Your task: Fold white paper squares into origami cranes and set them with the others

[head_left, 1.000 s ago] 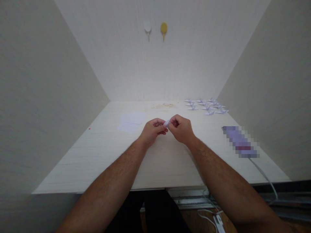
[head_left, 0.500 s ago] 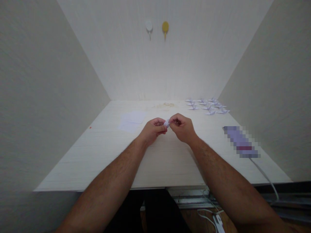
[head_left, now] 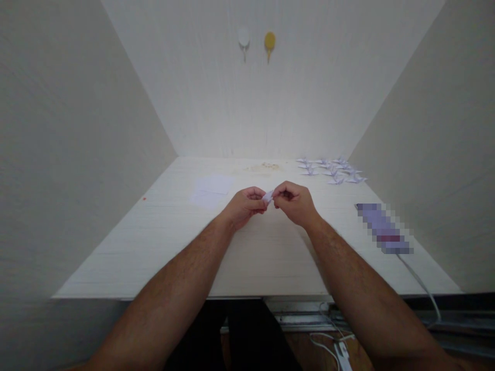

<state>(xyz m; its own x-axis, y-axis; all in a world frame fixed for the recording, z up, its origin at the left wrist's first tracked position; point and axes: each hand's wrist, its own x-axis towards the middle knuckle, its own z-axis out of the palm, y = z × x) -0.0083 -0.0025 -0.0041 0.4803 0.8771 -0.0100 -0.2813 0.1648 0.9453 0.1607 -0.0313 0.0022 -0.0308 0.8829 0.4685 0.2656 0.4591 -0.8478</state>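
Note:
Between my hands, above the middle of the white table (head_left: 270, 257), is a small piece of folded white paper (head_left: 267, 197). My left hand (head_left: 249, 206) pinches its left end between thumb and fingers. The fingertips of my right hand (head_left: 292, 201) are closed on its right edge. Much of the paper is covered by my fingers, so its exact folded shape cannot be made out. Several white folded paper cranes (head_left: 330, 171) stand in rows at the back right of the table. Flat sheets of white paper (head_left: 212, 185) lie to the left of my hands.
A pixelated flat device (head_left: 382, 229) with a white cable (head_left: 419, 281) lies at the right. Walls enclose the table on three sides. White (head_left: 244, 38) and yellow (head_left: 269, 41) hooks hang on the back wall. A white power strip (head_left: 342, 355) is below the front edge.
The view has shifted slightly. My right hand has moved a little to the right along the folded paper, and more of the paper shows between my fingers.

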